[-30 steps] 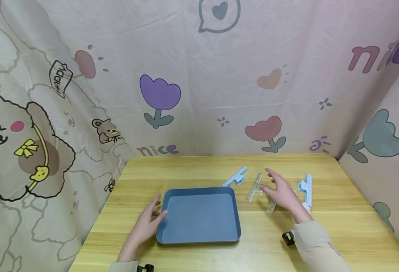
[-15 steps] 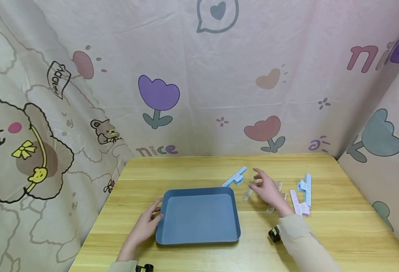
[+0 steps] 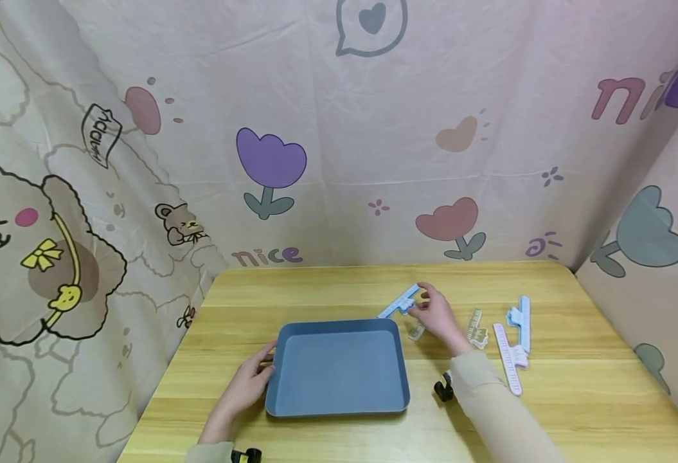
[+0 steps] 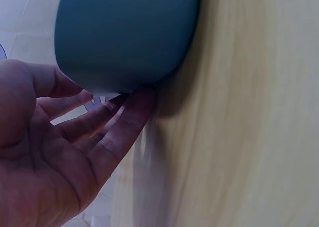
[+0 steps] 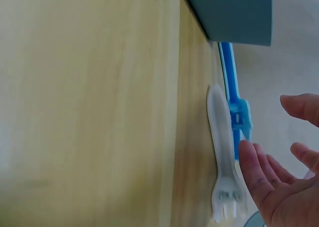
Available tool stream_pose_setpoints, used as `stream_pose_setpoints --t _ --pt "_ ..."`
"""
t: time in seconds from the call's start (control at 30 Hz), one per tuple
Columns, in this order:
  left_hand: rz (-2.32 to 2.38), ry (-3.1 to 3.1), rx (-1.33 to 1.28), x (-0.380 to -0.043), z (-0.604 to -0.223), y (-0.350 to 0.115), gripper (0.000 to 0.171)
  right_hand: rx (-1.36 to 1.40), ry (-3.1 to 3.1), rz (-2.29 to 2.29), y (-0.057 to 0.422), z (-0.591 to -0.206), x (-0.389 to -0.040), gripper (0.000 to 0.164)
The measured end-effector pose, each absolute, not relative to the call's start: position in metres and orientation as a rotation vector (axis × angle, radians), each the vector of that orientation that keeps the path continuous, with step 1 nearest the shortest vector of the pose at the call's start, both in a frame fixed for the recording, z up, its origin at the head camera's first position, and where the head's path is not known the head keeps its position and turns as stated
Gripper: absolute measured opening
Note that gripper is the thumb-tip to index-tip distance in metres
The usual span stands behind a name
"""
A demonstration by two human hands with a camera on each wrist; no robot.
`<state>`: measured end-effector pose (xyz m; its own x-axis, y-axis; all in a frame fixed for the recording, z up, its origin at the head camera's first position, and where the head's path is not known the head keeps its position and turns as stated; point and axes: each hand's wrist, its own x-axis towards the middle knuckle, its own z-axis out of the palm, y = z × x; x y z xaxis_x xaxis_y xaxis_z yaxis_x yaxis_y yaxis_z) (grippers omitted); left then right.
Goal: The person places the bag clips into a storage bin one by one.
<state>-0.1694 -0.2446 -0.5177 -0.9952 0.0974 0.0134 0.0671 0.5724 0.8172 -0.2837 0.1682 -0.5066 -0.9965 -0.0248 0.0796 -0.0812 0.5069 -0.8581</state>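
A blue-grey rectangular tray [image 3: 341, 370] lies at the middle front of the table. My left hand [image 3: 250, 381] rests at its left side, thumb by the rim and fingertips low against the outer wall [image 4: 124, 37]. Beyond the tray's back right corner, my right hand [image 3: 436, 316] hovers with thumb and fingers spread and nothing between them. Just past its fingertips is a light-blue ruler-shaped clip [image 3: 399, 301]. A clear ruler clip [image 3: 416, 331] lies partly hidden beneath the hand; the right wrist view shows this clear clip [image 5: 219, 132] beside the blue clip [image 5: 240, 117].
Further right on the wooden table [image 3: 581, 399] lie another clear ruler clip [image 3: 477, 331], a pale purple one [image 3: 509, 360] and a second blue one [image 3: 524, 321]. A printed curtain [image 3: 339, 141] hangs behind and along both sides.
My right hand has moved left, from over the clear clips toward the blue clip behind the tray, uncovering the purple clip. The left thumb has drawn back from over the tray's rim.
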Motion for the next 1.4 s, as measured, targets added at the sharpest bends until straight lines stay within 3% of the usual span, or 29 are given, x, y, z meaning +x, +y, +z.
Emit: stream_pose_setpoints --t 0.67,1.4 --pt "1.486 2.708 0.129 -0.169 -0.518 -0.245 0.049 -0.18 -2.691 1.571 0.145 -0.515 -0.291 0.073" --pt "1.527 2.651 0.128 -0.168 -0.514 -0.245 0.049 -0.234 -2.683 1.361 0.139 -0.526 -0.297 0.047"
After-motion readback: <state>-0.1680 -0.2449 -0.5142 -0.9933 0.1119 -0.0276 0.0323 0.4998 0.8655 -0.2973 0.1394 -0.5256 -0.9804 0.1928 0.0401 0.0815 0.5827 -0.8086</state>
